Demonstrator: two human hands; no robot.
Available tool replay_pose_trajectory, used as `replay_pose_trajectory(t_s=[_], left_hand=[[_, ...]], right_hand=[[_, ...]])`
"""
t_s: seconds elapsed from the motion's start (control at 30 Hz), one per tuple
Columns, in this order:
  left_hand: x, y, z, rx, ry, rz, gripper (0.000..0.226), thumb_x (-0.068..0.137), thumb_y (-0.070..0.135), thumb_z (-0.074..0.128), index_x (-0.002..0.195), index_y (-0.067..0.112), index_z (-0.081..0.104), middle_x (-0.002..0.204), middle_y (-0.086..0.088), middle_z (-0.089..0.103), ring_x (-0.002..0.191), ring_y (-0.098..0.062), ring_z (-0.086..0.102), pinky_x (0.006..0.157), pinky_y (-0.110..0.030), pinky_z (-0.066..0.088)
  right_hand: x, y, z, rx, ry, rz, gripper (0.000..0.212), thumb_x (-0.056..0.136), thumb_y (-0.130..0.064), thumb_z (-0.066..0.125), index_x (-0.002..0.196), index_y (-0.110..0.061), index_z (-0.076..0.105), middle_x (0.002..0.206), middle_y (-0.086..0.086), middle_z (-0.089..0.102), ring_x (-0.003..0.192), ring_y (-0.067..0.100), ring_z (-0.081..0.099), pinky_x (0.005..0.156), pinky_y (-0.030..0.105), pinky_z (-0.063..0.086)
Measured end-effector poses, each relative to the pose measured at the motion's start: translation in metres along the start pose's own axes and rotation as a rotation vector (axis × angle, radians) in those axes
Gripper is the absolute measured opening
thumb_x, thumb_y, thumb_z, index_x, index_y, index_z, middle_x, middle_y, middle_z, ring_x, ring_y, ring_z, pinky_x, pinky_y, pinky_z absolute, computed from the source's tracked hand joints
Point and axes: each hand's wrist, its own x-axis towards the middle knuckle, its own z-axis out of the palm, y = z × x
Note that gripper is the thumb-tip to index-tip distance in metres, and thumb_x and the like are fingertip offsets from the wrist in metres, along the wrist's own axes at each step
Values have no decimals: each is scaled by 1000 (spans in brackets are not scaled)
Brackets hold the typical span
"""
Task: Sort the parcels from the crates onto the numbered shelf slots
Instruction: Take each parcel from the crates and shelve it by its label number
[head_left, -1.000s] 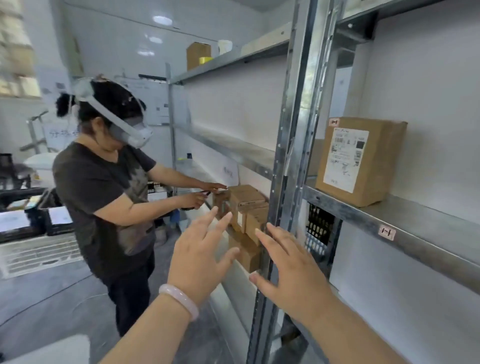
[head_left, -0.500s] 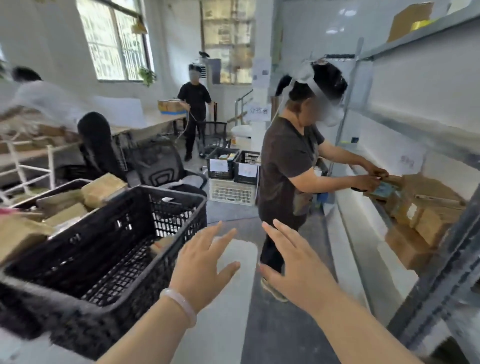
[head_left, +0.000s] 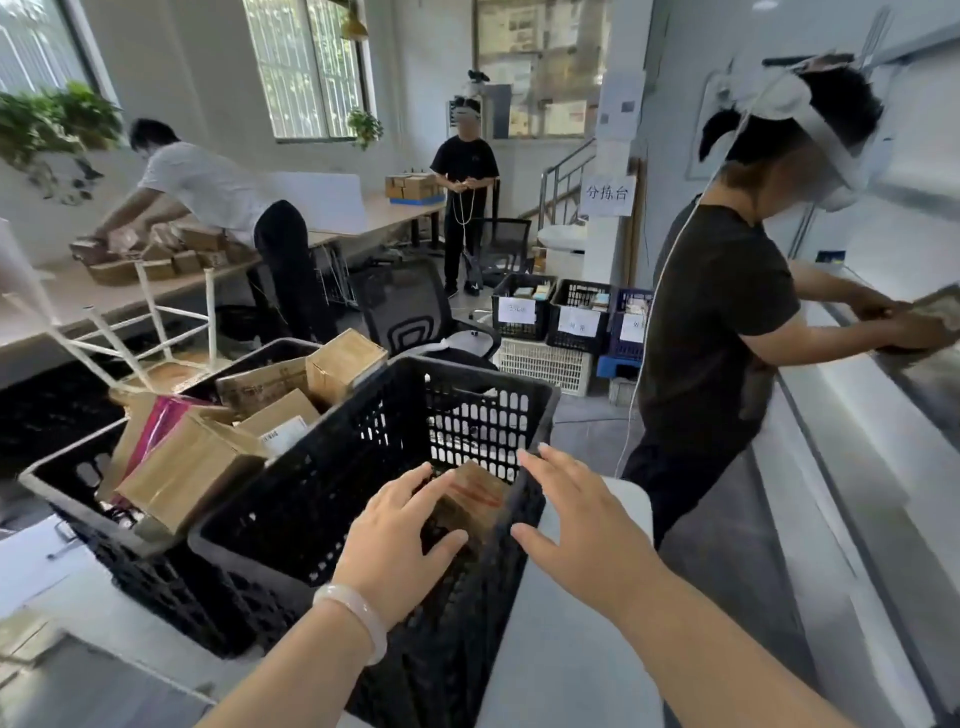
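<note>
We hold our left hand (head_left: 400, 538) and right hand (head_left: 576, 527), fingers spread and gripping nothing, over the black crate (head_left: 311, 499). A brown parcel (head_left: 475, 496) lies inside, between them. Whether either hand touches it, we cannot tell.

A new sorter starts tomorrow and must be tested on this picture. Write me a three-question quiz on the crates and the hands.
1. True or false: the right hand carries a parcel.
2. Which holds more parcels? A. the near crate B. the far crate C. both the same
3. Fill in: the bracelet sits on the ___ wrist.

Key:
1. False. Its fingers are spread and hold nothing.
2. B. The near crate shows only one parcel.
3. Left.
</note>
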Motion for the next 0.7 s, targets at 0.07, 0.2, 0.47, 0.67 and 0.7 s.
replay_pose_trajectory(t_s=[0.07, 0.2, 0.47, 0.67, 0.7], left_hand=[[19, -30, -4, -6, -54, 18, 67, 90, 59, 55, 149, 46, 28, 159, 12, 25, 147, -16, 21, 117, -38, 26], [66, -80, -5, -34, -118, 45, 66, 90, 58, 56, 149, 43, 31, 159, 12, 25, 147, -16, 19, 118, -37, 24], [151, -125, 52, -153, -369, 47, 66, 91, 48, 59, 150, 36, 33, 158, 8, 28, 146, -17, 22, 118, -39, 28], [186, -151, 117, -260, -576, -90, 72, 90, 48, 58, 153, 34, 27, 158, 6, 25, 144, -19, 25, 117, -34, 27], [190, -154, 126, -262, -598, -109, 73, 89, 49, 59, 153, 34, 27, 159, 5, 24, 144, -19, 25, 117, -34, 27]], right_hand=[[23, -17, 22, 5, 0, 32, 70, 90, -50, 54, 151, -39, 20, 158, -12, 18, 145, 6, 12, 114, 24, 11], [68, -36, 60, -42, -44, 110, 71, 90, -49, 54, 150, -39, 19, 159, -12, 17, 145, 7, 12, 116, 27, 14], [131, -34, 116, 9, -92, 371, 71, 87, -45, 57, 149, -34, 25, 153, -12, 26, 141, 9, 23, 115, 33, 29], [165, -2, 161, 368, -117, 827, 52, 81, -29, 66, 131, -27, 51, 118, -11, 59, 109, 8, 56, 84, 16, 45], [167, 3, 169, 461, -91, 923, 49, 81, -23, 66, 128, -26, 54, 112, -11, 62, 103, 7, 58, 78, 13, 44]])
